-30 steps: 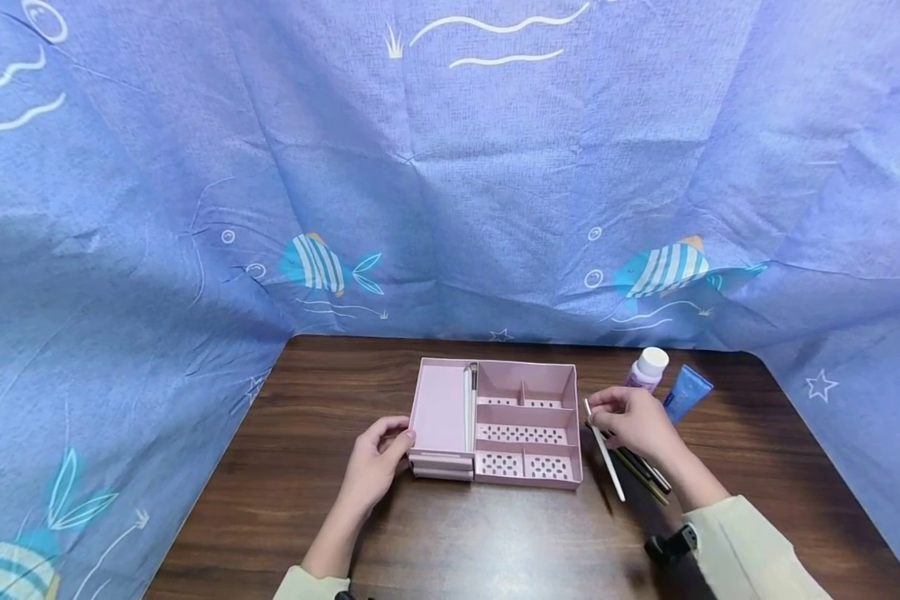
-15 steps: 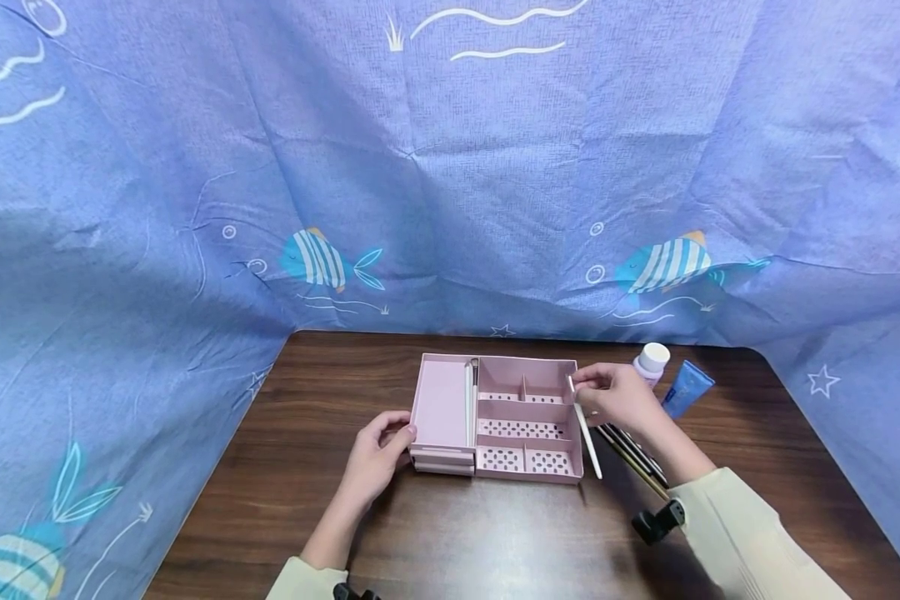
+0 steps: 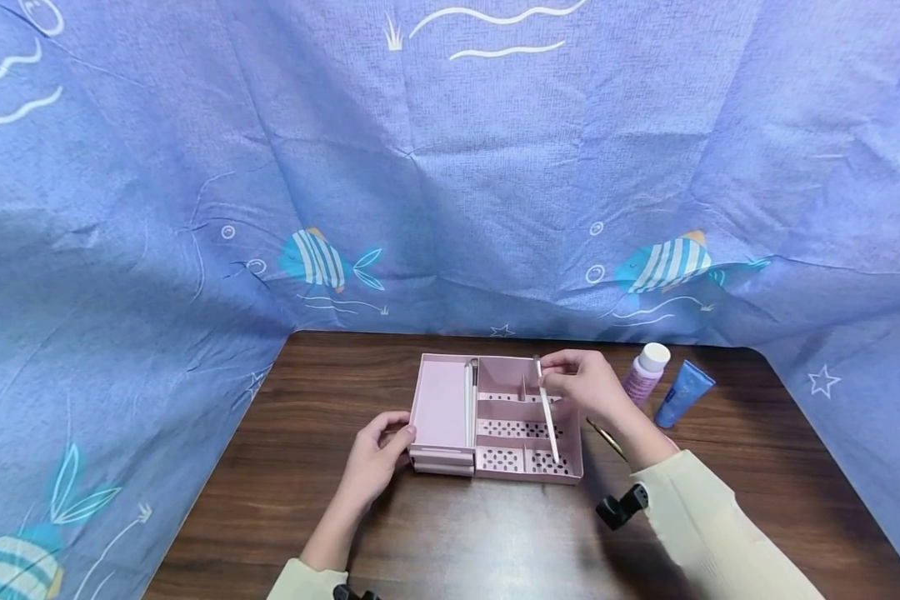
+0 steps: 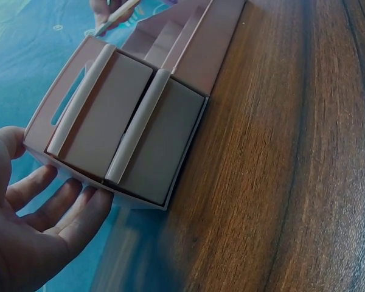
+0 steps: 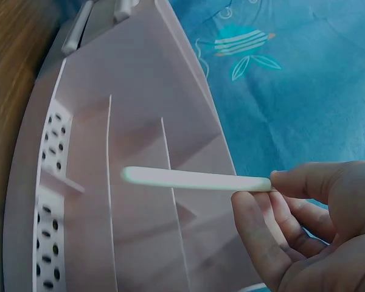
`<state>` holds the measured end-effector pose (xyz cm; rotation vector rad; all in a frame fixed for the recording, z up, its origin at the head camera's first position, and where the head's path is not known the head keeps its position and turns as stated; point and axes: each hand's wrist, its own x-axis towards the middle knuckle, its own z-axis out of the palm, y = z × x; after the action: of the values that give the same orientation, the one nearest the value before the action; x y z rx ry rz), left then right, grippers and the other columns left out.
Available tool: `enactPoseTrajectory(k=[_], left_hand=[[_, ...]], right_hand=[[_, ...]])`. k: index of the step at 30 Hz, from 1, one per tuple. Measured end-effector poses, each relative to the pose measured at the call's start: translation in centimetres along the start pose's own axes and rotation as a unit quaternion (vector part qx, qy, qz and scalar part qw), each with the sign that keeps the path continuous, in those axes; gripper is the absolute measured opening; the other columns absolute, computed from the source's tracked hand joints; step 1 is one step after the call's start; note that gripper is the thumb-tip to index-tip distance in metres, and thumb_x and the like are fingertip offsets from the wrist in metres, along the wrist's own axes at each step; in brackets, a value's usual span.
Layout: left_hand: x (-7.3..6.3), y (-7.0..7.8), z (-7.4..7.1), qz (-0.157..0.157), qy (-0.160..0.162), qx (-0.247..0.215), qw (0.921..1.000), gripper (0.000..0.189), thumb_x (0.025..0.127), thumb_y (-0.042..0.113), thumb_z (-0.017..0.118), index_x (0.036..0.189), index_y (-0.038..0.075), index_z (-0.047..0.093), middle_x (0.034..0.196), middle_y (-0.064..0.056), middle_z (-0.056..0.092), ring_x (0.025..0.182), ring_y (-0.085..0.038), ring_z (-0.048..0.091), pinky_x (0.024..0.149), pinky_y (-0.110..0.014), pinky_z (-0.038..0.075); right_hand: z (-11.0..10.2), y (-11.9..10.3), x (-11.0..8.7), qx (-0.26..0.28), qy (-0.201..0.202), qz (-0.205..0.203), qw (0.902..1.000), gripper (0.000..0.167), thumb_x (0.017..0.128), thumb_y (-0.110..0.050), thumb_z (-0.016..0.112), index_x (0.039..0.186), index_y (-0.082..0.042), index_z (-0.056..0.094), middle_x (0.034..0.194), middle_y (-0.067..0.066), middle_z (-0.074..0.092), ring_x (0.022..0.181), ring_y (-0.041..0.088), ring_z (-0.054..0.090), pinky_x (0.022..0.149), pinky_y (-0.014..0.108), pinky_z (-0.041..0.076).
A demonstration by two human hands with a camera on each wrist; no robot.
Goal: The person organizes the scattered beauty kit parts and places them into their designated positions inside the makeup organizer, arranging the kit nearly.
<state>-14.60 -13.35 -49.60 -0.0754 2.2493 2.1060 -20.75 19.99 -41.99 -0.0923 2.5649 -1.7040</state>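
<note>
A pale pink desktop organizer (image 3: pixel 440 404) stands on the table, drawers at its front left and open compartments on its right. My left hand (image 3: pixel 378 457) holds its front left corner, thumb at the upper edge and fingertips against the side in the left wrist view. My right hand (image 3: pixel 587 383) pinches a white-handled makeup brush (image 3: pixel 548 417) near one end, between thumb and fingers. That brush slants over the right-hand compartments, its free end toward me. Two similar slim brushes (image 3: pixel 470 404) lie in the narrow slot beside the flat lid.
Behind my right forearm stand a white-capped purple bottle (image 3: pixel 643 379) and a blue squeeze tube (image 3: pixel 685 394). A thin gold-coloured stick (image 3: pixel 607 438) shows on the table (image 3: pixel 510 533) right of the organizer, partly hidden by the arm. A blue fish-print cloth (image 3: pixel 450 208) hangs behind the table.
My right hand has carried the white brush leftward from the table over the organizer's right compartments. The left hand stays at its corner.
</note>
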Motion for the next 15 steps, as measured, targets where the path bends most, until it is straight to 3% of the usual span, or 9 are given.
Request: enactPoseTrajectory(k=[4,9,15], left_hand=[[-0.1,-0.1,0.0,0.003,0.000,0.003,1.0000,0.033,0.099,0.013,0.067,0.128,-0.003,0.063,0.111,-0.018,0.069,0.097,-0.019,0.067,0.080,-0.037,0.066],[-0.1,-0.1,-0.1,0.005,-0.001,0.003,1.0000,0.033,0.100,0.013,0.066,0.128,-0.003,0.063,0.111,-0.018,0.068,0.097,-0.019,0.067,0.080,-0.036,0.065],[0.0,-0.2,-0.1,0.005,-0.001,0.004,1.0000,0.032,0.099,0.013,0.066,0.128,-0.002,0.064,0.112,-0.019,0.068,0.097,-0.019,0.067,0.080,-0.035,0.065]], right_hand=[[0.8,-0.4,0.4,0.055,-0.009,0.016,0.9983,0.036,0.085,0.005,0.068,0.120,0.014,0.065,0.091,0.009,0.073,0.073,0.009,0.066,0.063,0.033,0.065],[1.4,-0.7,0.8,0.080,-0.019,0.018,0.9964,0.037,0.087,0.004,0.066,0.123,0.015,0.063,0.089,0.007,0.072,0.070,0.011,0.069,0.064,0.038,0.066],[2.5,-1.6,1.2,0.145,-0.040,0.038,0.9879,0.038,0.093,0.003,0.064,0.128,0.015,0.057,0.091,0.009,0.073,0.071,0.016,0.072,0.070,0.042,0.066]])
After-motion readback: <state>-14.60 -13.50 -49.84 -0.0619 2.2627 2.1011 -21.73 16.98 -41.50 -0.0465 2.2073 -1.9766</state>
